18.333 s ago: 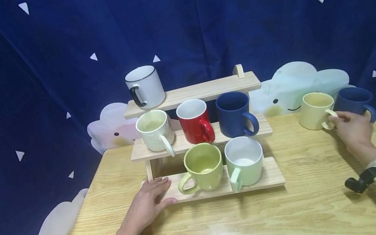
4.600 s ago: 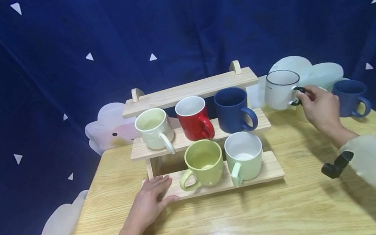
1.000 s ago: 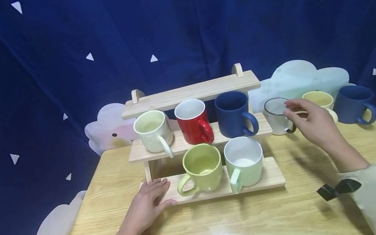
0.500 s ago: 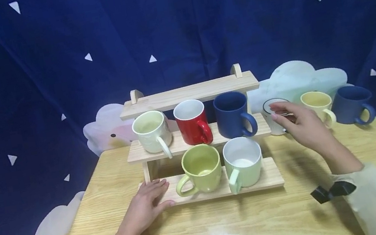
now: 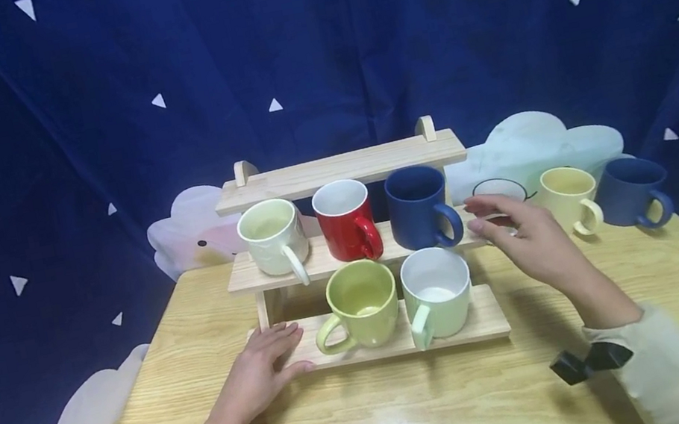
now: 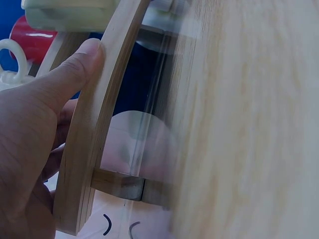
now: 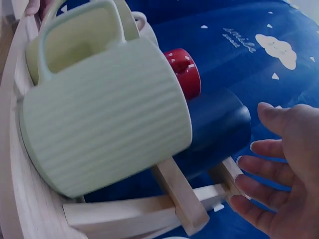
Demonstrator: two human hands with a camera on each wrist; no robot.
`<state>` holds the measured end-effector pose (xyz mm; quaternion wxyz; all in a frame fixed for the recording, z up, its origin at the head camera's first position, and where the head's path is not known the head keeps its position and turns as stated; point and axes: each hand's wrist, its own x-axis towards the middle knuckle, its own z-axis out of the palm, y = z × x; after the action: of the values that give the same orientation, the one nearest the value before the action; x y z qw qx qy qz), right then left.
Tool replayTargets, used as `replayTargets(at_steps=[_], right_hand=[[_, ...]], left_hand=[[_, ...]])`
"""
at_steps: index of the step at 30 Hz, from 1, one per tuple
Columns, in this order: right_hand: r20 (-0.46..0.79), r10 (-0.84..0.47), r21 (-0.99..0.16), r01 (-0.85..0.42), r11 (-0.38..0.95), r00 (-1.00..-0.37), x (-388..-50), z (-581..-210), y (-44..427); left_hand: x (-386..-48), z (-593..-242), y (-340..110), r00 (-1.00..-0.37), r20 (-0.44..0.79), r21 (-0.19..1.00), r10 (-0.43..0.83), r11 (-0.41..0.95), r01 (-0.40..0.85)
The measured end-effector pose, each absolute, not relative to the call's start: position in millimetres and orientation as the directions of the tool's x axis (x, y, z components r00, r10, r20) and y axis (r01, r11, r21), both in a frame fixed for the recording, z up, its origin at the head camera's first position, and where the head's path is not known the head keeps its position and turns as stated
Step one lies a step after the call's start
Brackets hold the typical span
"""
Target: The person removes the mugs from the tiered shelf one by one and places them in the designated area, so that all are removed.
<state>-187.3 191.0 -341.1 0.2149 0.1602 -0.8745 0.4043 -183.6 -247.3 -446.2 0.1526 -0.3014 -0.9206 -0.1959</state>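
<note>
My left hand (image 5: 262, 373) rests on the left end of the wooden rack's bottom shelf (image 5: 489, 310); the left wrist view has the thumb (image 6: 82, 59) along the board's edge. My right hand (image 5: 531, 239) hovers by the middle shelf's right end, fingers spread and holding nothing. Behind it a white mug (image 5: 499, 190) with a dark rim is mostly hidden. Nearest on the rack is a dark blue mug (image 5: 412, 218), its handle towards the hand. Left of it stand a red mug (image 5: 343, 234) and a cream mug (image 5: 274, 246).
A yellow-green mug (image 5: 363, 306) and a pale mint mug (image 5: 440, 300) stand on the bottom shelf. On the table's right, a pale yellow mug (image 5: 565, 199) stands beside another blue mug (image 5: 629, 191). The top shelf (image 5: 348, 167) spans the back, before a blue curtain (image 5: 310, 43).
The white mug has gone from the top shelf to the table at right, let go there. The pale yellow mug was released earlier. My right hand has since moved left; the left stays.
</note>
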Motion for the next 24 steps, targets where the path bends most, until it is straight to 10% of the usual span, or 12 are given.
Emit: replayTargets(at_steps=[24], right_hand=[[0.545,-0.069,-0.637,-0.467,0.613,-0.835,-190,-344,167]], left_hand=[[-184,-446,-248,-0.777,0.394,0.285,0.491,0.739,0.611]])
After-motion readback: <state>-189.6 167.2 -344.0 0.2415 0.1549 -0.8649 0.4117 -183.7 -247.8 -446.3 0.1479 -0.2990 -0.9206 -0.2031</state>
